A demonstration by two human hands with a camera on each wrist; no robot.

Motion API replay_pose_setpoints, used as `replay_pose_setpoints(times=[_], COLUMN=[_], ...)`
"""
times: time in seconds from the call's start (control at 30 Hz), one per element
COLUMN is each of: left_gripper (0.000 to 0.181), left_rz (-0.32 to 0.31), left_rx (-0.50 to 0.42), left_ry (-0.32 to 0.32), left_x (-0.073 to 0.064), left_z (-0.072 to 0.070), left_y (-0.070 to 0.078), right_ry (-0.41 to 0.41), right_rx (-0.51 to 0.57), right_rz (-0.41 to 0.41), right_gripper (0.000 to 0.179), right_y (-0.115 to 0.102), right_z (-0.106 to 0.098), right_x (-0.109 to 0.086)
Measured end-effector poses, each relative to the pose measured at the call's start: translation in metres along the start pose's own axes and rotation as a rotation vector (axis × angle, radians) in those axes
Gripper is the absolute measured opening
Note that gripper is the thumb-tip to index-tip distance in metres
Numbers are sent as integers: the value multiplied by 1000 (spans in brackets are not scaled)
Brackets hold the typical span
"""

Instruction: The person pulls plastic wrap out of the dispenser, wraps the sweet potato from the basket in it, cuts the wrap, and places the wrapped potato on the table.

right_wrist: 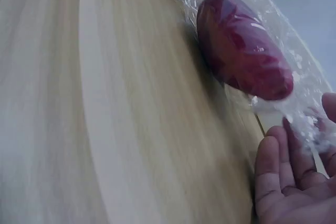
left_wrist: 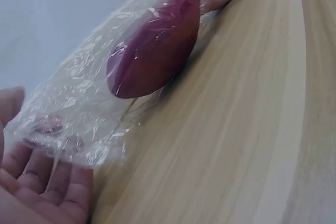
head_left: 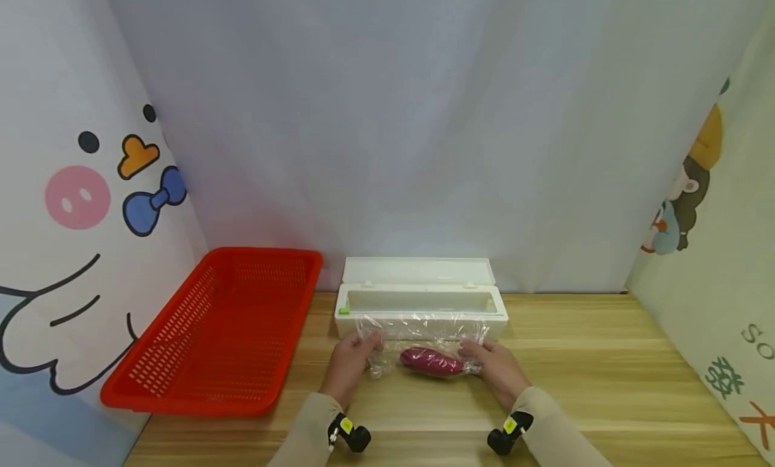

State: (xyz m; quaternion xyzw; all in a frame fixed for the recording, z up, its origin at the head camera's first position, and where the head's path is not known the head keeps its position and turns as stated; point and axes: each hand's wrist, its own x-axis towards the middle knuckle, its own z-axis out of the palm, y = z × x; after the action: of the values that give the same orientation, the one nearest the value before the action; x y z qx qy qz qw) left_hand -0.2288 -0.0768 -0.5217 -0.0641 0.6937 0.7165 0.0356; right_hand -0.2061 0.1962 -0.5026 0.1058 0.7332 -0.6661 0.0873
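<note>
A plump purple-red sweet potato (head_left: pixel 431 362) lies just above the table inside clear plastic wrap (left_wrist: pixel 79 87), which is crinkled and gathered at both ends. My left hand (head_left: pixel 354 363) holds the wrap's left end between thumb and fingers. At the other end, my right hand (head_left: pixel 495 367) grips the wrap, its thumb above and its fingers (right_wrist: pixel 269 162) beneath. Both hands stay off the sweet potato itself. Behind them stands the white cling film box (head_left: pixel 424 327), its lid (head_left: pixel 418 271) raised, and the wrap's upper edge overlaps its front in the head view.
To the left sits a red plastic basket (head_left: pixel 212 408) with perforated walls. A green slider (head_left: pixel 344 311) shows at the box's left front edge. The wood-grained table (head_left: pixel 593 373) stretches to the right, with curtains (head_left: pixel 424 117) behind and at both sides.
</note>
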Motion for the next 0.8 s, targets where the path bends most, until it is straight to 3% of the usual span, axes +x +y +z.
replay_pose_setpoints(times=[0.13, 0.23, 0.5, 0.63, 0.8], left_gripper=[40, 38, 34, 41, 40], left_rz=[61, 84, 43, 33, 25], left_rx=[-96, -110, -94, -54, -37], left_ry=[76, 112, 113, 139, 188], left_x=[3, 3, 1, 5, 11], left_z=[-8, -12, -17, -20, -20], left_y=[0, 2, 0, 1, 8], right_ry=[27, 43, 88, 266, 530], right_rx=[92, 112, 65, 36, -184], right_rz=[-3, -10, 30, -4, -118], right_gripper=[43, 40, 35, 30, 29], right_y=[1, 0, 0, -6, -22], right_z=[-13, -18, -20, -24, -25], right_x=[-3, -4, -3, -4, -5])
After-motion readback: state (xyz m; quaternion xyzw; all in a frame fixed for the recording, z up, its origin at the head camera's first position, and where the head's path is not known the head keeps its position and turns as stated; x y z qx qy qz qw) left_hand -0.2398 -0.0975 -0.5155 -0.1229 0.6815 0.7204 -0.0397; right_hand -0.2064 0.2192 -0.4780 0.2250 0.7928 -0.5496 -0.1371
